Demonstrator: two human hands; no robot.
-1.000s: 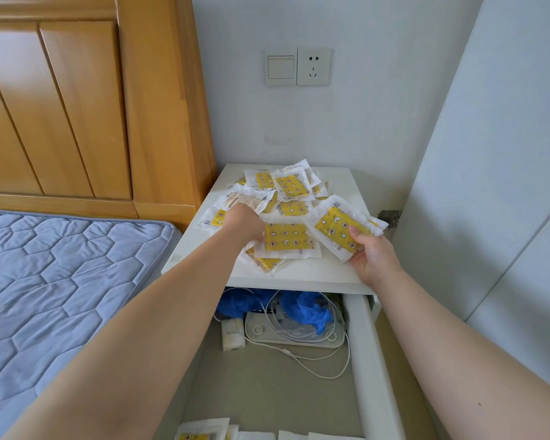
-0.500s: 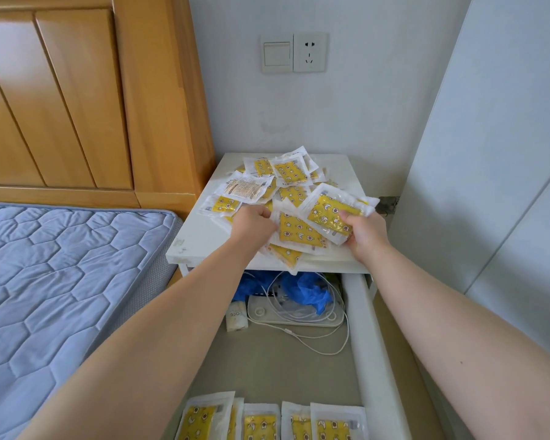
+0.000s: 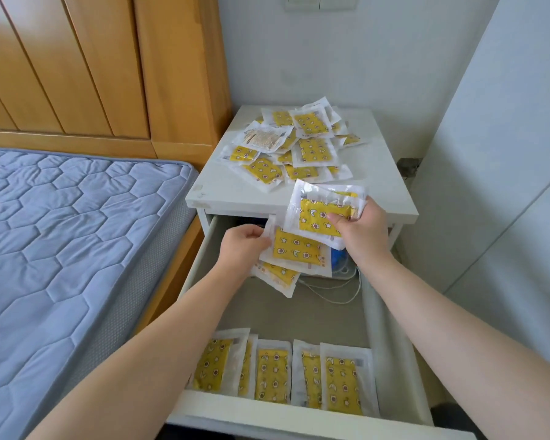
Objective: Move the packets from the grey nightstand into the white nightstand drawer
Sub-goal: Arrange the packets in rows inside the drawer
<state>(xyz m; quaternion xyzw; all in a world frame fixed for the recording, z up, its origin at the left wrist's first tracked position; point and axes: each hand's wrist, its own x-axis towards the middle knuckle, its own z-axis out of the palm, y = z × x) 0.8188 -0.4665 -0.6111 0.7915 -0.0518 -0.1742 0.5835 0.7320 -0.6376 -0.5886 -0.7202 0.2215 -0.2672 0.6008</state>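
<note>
Your left hand (image 3: 245, 246) has come off the nightstand top (image 3: 378, 185), fingers curled round two packets (image 3: 296, 249) now over the open drawer (image 3: 391, 344). Your right hand (image 3: 362, 231) pinches a third packet (image 3: 323, 214) just beside them, so setting them down looks next.

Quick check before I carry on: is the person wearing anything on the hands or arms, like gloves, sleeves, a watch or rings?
Nothing is worn that the head view shows. The left hand and right hand are bare, with no gloves and no ring on the visible fingers. The left forearm and right forearm are bare to the frame's edge, with no sleeve, watch, band or marking in sight.
</note>
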